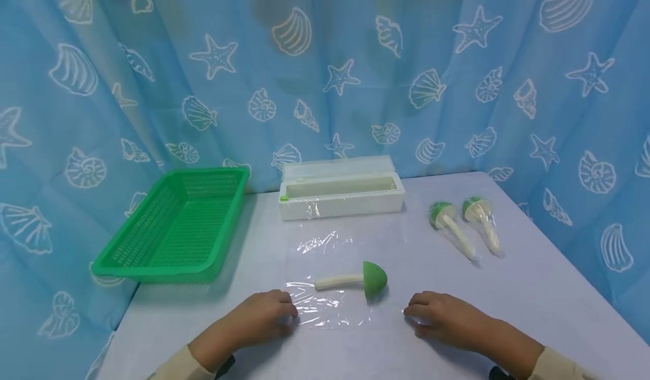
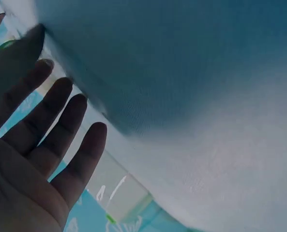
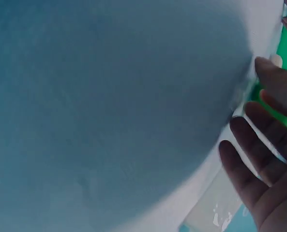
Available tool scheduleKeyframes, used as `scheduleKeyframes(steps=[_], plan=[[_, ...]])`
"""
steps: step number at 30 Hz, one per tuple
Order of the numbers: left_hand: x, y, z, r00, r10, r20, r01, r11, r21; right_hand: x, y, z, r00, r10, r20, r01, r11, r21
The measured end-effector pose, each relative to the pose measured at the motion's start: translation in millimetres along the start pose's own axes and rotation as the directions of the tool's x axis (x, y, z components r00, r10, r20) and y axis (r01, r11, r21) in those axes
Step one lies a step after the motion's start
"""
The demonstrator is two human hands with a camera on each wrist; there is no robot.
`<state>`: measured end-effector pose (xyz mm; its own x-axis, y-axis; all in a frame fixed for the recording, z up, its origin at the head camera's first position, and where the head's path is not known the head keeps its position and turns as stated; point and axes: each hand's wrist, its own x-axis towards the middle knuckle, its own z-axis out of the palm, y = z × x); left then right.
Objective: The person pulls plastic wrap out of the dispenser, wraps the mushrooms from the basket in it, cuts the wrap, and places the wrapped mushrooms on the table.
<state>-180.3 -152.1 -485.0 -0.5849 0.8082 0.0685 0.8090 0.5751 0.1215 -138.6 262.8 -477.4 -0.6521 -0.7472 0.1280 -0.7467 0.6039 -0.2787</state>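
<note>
A mushroom [image 1: 374,281] with a green cap and pale stem lies on its side, cap to the right. Under it is clear plastic film [image 1: 316,311], reaching back toward a white film dispenser box [image 1: 345,204] with its lid raised. My left hand [image 1: 266,319] is at the film's front left, fingertips close to its edge; whether they touch it is unclear. To the right of the mushroom, my right hand [image 1: 449,319] rests near the tabletop. In the wrist views, the left hand's fingers [image 2: 87,150] and the right hand's fingers [image 3: 242,174] are extended and hold nothing visible.
Two film-wrapped mushrooms, a left one [image 1: 455,232] and a right one [image 1: 484,225], lie at the back right. A green perforated basket [image 1: 152,273] stands at the left. Behind the white table [image 1: 548,306] hangs a blue curtain [image 1: 325,58] with shell and starfish prints.
</note>
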Motion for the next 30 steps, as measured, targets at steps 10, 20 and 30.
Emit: scheduleKeyframes(steps=[10,20,30], plan=[[5.1,7.3,-1.5,0.999,-0.021,-0.04,0.022,0.999,0.05,5,-3,7,0.994,0.11,0.027,-0.106,0.987,-0.119],[0.5,-1.4,-21.9,0.989,-0.12,-0.084,0.114,0.991,-0.072,14,-4,9,0.966,0.243,0.086,-0.24,0.97,-0.046],[2.6,-11.6,-27.9,0.986,-0.111,-0.126,0.097,0.989,-0.114,18,-7,0,0.971,0.222,-0.088,-0.23,0.968,-0.099]])
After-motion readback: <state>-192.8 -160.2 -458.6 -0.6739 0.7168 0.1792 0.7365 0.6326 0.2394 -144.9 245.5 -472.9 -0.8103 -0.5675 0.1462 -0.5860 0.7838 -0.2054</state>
